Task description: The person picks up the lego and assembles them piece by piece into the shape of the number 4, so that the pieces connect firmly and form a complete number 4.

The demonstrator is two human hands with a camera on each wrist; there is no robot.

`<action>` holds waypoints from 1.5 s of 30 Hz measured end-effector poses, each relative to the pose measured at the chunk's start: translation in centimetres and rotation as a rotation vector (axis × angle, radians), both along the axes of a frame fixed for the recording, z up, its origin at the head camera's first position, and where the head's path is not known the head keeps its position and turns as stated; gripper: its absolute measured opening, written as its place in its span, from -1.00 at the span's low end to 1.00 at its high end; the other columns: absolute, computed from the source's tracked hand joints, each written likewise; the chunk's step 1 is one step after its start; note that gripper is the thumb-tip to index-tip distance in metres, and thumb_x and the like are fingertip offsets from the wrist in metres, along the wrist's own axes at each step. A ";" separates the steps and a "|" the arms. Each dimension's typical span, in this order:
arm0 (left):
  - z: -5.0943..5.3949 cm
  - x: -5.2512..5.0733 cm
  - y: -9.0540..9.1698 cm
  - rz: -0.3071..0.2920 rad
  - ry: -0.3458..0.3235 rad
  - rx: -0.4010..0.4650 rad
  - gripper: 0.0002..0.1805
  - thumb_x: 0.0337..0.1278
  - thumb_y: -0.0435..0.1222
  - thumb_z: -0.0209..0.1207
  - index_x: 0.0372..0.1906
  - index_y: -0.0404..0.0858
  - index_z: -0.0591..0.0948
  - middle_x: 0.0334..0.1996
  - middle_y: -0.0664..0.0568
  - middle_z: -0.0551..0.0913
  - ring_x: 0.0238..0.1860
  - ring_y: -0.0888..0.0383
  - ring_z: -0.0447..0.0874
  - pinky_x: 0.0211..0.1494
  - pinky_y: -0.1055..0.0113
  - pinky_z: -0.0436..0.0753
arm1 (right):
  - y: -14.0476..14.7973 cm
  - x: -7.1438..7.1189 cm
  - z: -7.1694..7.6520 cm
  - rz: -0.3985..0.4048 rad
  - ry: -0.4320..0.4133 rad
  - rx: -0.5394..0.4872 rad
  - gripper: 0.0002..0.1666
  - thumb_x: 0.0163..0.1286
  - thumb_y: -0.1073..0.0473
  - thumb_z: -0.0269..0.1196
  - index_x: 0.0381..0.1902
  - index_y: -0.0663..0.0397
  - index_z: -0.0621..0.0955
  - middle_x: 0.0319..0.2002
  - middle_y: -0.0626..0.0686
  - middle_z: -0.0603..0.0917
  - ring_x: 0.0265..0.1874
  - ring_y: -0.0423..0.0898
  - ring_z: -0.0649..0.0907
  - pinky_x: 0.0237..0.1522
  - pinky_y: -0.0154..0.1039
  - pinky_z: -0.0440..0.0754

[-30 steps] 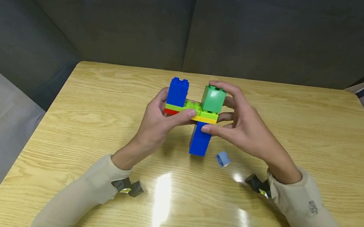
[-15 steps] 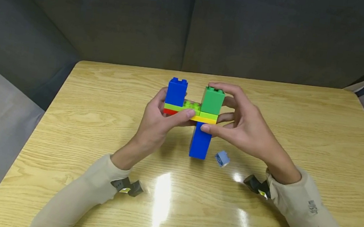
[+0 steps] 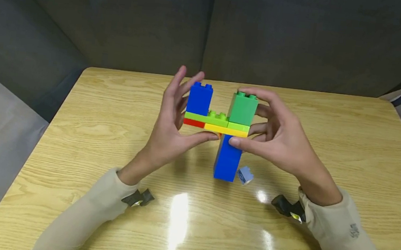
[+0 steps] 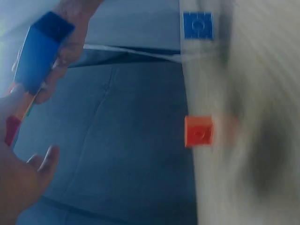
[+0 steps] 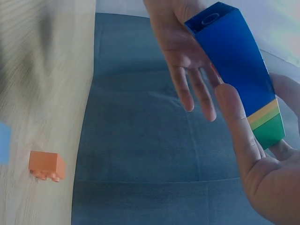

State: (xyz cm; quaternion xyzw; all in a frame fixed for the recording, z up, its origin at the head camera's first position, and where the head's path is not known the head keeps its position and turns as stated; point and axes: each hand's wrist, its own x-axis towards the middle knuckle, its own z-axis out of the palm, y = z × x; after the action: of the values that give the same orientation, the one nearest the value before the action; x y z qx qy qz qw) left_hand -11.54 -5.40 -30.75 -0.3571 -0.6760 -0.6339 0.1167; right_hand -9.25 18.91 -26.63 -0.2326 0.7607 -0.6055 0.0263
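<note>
OK, your R hand [image 3: 276, 139] is clamped on the block build [image 3: 209, 119], thumb on the blue column [image 3: 226, 162], index over the top of the green block [image 3: 243, 109]; the build's up off the table [image 3: 93, 130], mid-scene. Your L hand [image 3: 169, 125] is loose, fingers apart, just left of it, w/ the thumb by the underside; can't tell if it's touching. Hidden stuff: the upper blue block [image 3: 199, 99] covers part of your L fingers, & some of your R fingers go behind the build. The orange brick [image 4: 198, 131] shows as a sliver at most in the head view, but OK in both wrist views. R wrist view cuts off the light-blue brick [image 3: 245, 175], on the table just right of the column; its mark's too small to read. L wrist view is blurry nr the table. L sleeve [image 3: 85, 206] & R sleeve [image 3: 343, 233] are cut off at the near edge. Count: 2 hands, 2 loose bricks, 2 dark wrist mounts [image 3: 288, 208]; in the build, 1 green, 1 upper blue, 1 red plate [image 3: 193, 122], 1 yellow plate [image 3: 226, 130], 2 lime plates [image 3: 238, 127]. Can't tell if the column's 1 brick or more.
</note>
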 end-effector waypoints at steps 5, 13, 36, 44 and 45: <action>0.5 -0.3 -0.7 0.122 0.248 -0.090 -0.02 -0.10 -0.62 0.51 0.45 -0.59 0.22 0.47 -0.38 0.32 0.44 -0.13 0.40 0.34 0.05 0.60 | -0.1 0.1 0.1 0.037 -0.002 -0.037 -0.01 0.13 0.55 0.50 0.48 0.05 0.40 0.18 0.17 0.60 -0.33 0.09 0.80 -0.31 -0.09 0.80; 0.6 -0.1 -0.6 0.179 0.354 -0.111 -0.13 -0.19 -0.60 0.57 0.31 -0.61 0.39 0.28 -0.43 0.51 0.32 -0.21 0.51 0.34 0.06 0.59 | 0.2 0.3 0.2 0.048 0.003 -0.077 0.00 0.07 0.61 0.50 0.46 0.17 0.41 0.27 0.18 0.55 -0.35 0.09 0.80 -0.34 -0.09 0.80; 1.7 0.3 -1.1 0.268 0.605 -0.469 -0.66 0.12 -0.28 0.52 0.00 -0.20 0.74 0.39 -0.41 0.31 0.54 -0.41 0.08 0.60 -0.15 0.09 | -0.7 0.5 -0.2 0.035 0.023 0.039 -0.01 0.19 0.52 0.48 0.52 -0.04 0.39 0.08 0.11 0.63 -0.25 0.04 0.79 -0.31 -0.11 0.81; 1.4 0.4 -1.0 0.329 0.679 -0.513 -0.71 0.19 -0.26 0.47 0.00 -0.20 0.74 0.29 -0.24 0.47 0.50 -0.33 0.21 0.56 -0.33 0.03 | -0.7 0.5 -0.2 0.038 0.020 0.030 -0.01 0.17 0.55 0.48 0.51 0.01 0.39 0.08 0.14 0.64 -0.28 0.05 0.81 -0.31 -0.10 0.81; 1.4 0.4 -1.0 0.333 0.685 -0.517 -0.71 0.20 -0.26 0.47 0.00 -0.19 0.74 0.28 -0.23 0.48 0.50 -0.32 0.22 0.56 -0.35 0.03 | -0.7 0.5 -0.2 0.039 0.019 0.026 -0.01 0.17 0.55 0.48 0.51 0.02 0.39 0.08 0.15 0.63 -0.28 0.05 0.81 -0.31 -0.10 0.81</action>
State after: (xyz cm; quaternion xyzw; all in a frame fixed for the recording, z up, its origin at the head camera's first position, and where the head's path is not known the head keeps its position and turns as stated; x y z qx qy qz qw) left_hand -11.17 -6.43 -29.33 -0.4501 -0.7825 -0.2626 0.3408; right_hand -8.71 18.17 -26.82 -0.2528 0.7640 -0.5927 0.0340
